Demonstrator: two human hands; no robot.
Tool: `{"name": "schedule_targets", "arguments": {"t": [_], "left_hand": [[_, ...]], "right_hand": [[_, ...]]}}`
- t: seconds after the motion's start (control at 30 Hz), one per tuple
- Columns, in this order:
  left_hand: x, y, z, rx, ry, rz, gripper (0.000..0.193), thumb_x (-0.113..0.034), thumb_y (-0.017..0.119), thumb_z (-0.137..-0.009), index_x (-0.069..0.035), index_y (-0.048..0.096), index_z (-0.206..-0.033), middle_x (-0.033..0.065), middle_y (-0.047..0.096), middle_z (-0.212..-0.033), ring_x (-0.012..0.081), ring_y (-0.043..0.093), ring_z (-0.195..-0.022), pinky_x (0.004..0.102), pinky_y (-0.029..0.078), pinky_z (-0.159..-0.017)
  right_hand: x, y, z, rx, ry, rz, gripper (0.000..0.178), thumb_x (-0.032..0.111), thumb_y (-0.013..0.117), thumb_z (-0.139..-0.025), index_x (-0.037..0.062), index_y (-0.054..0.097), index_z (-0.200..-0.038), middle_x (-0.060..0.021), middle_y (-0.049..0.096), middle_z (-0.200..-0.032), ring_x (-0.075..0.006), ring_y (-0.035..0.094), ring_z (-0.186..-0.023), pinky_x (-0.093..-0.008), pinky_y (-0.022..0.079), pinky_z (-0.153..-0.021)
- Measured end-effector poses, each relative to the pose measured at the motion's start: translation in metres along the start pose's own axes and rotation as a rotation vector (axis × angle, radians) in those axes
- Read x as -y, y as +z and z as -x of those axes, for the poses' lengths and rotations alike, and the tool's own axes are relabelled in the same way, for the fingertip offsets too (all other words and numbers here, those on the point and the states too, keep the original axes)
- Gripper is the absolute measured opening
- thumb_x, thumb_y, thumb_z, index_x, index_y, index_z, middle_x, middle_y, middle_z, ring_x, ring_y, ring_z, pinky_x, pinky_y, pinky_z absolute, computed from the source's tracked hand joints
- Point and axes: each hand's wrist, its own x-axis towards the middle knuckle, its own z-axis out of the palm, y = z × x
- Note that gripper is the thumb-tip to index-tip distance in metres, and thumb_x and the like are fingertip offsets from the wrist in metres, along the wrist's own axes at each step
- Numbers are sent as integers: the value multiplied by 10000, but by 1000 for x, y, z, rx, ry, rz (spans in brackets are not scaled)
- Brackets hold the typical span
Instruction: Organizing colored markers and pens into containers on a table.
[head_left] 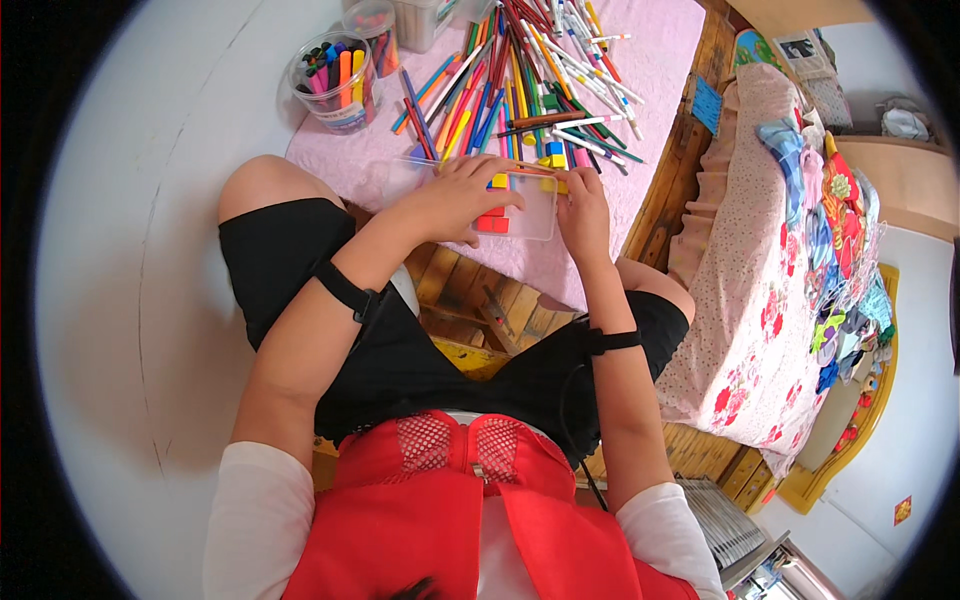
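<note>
A shallow clear plastic box (540, 222) sits at the near edge of the pink-covered table, with red blocks (492, 222) and a yellow block (499, 181) inside. My left hand (462, 200) reaches over the box's left part, fingers bent and spread apart around the blocks. Its palm side is hidden. At the box's right end is my right hand (585, 212), its fingers drawn together beside a bit of yellow; what they grip is hidden. Just beyond the box are a blue and yellow block (555, 152) and a pile of coloured pencils and markers (520, 85).
A round clear tub of markers (340, 85) stands at the table's left, with a smaller tub (373, 35) and a clear container (420, 22) behind it. A bed with a floral cover (735, 300) and heaped clothes (840, 230) is on the right. A white wall borders the left.
</note>
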Motion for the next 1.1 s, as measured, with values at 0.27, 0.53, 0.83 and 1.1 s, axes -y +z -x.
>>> {"name": "schedule_targets", "arguments": {"t": [0.27, 0.53, 0.83, 1.1], "left_hand": [[3, 2, -2, 29, 59, 27, 571, -49, 859, -601, -236, 636, -1092, 69, 362, -1500, 330, 331, -1403, 483, 320, -1110], [7, 7, -4, -24, 16, 96, 801, -26, 853, -565, -175, 490, -1263, 91, 384, -1479, 336, 373, -1384, 472, 329, -1123], [8, 4, -4, -37, 10, 122, 865, -35, 850, -572, -79, 423, -1322, 125, 395, -1462, 339, 371, -1392, 445, 324, -1146], [8, 5, -5, -48, -3, 97, 820, -38, 799, -607, -87, 421, -1333, 105, 418, -1435, 315, 359, -1393, 445, 304, -1145]], "right_hand": [[-3, -2, 1, 36, -14, 56, 271, -44, 654, -786, 29, 597, -1041, -168, 572, -1014, -381, 605, -915, -433, 505, -788], [16, -26, 3, -136, 180, 38, 271, -6, 689, -793, 13, 604, -1050, -163, 575, -1037, -375, 605, -910, -435, 511, -772], [53, -26, 25, 330, -118, -79, 200, 52, 711, -782, 53, 685, -981, -131, 641, -952, -342, 612, -929, -423, 482, -814], [10, -13, -5, 20, 143, -167, 275, 0, 629, -832, 47, 662, -1101, -159, 638, -1056, -351, 628, -931, -425, 510, -772]]}}
